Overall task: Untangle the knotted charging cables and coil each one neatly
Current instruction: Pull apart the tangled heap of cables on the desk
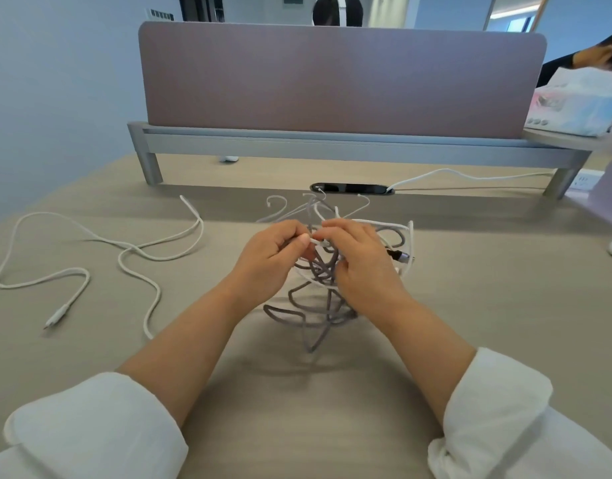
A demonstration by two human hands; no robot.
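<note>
A big tan desk (pixel 470 305) has a pinkish-brown screen (pixel 332 77) across its back. Pale blue walls (pixel 55 81) stand behind.

No text, brand or number can be read anywhere. The black strip (pixel 352 188) set into the desk (pixel 470 305) has a small pale mark at its left end, too small to make out. The tissue pack (pixel 574 105) at the far right carries pink and blue print, too blurred to read.
</note>
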